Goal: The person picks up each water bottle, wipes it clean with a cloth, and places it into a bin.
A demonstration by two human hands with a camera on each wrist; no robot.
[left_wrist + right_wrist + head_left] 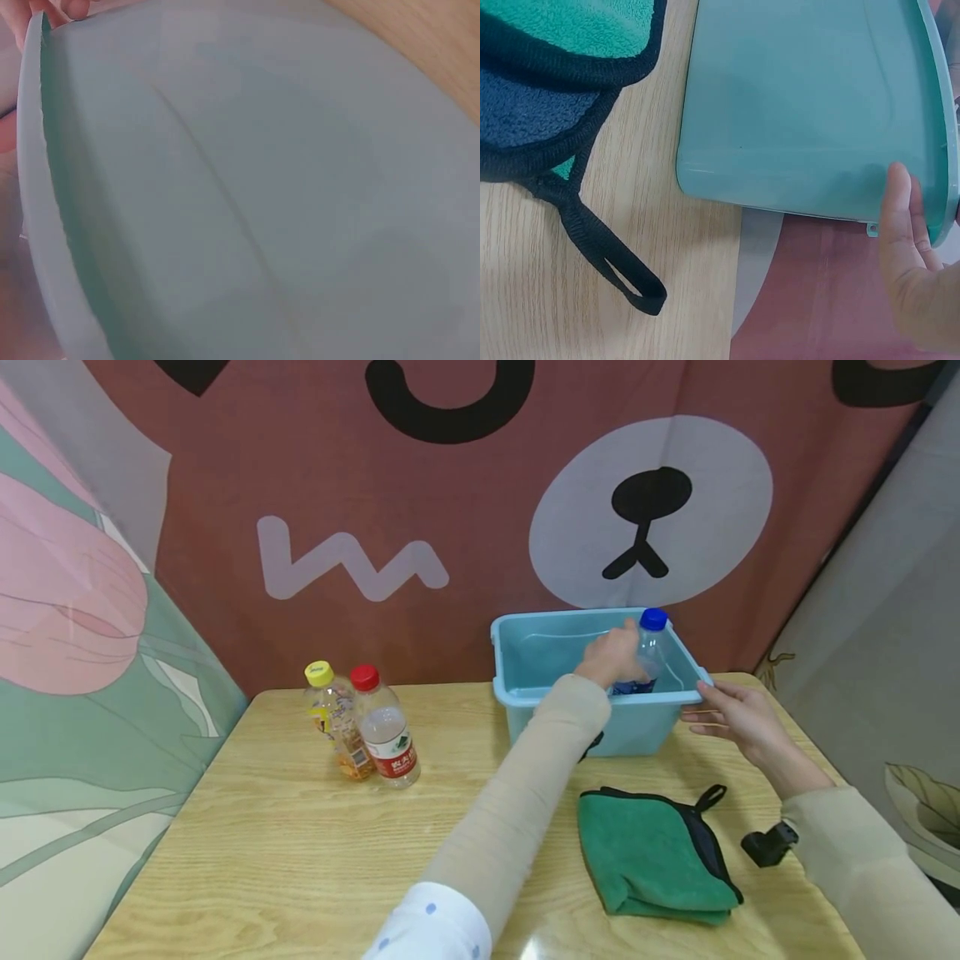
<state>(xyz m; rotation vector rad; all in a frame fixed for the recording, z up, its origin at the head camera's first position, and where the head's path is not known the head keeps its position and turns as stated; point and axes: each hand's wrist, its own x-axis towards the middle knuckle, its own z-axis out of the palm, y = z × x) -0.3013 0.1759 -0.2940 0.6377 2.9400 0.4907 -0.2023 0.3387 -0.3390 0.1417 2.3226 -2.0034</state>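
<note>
A light blue plastic bin [585,727] stands at the back right of the table. My left hand [611,656] reaches over its front rim and grips a clear plastic bottle [651,647] with a blue cap, upright inside the bin. The bottle's base is hidden behind the bin wall. At the bin's front right corner my right hand [738,718] holds the rim, thumb on top and fingers below it. The right wrist view shows those fingers [898,202] against the outside wall. In the left wrist view the bin's outer wall [262,187] fills most of the picture.
A folded green cloth [652,856] with black edging and a loop lies in front of the bin. Toward the left stand a yellow-capped bottle [341,722] and a red-capped bottle [386,731], side by side. A printed curtain [465,527] hangs behind the table [262,860].
</note>
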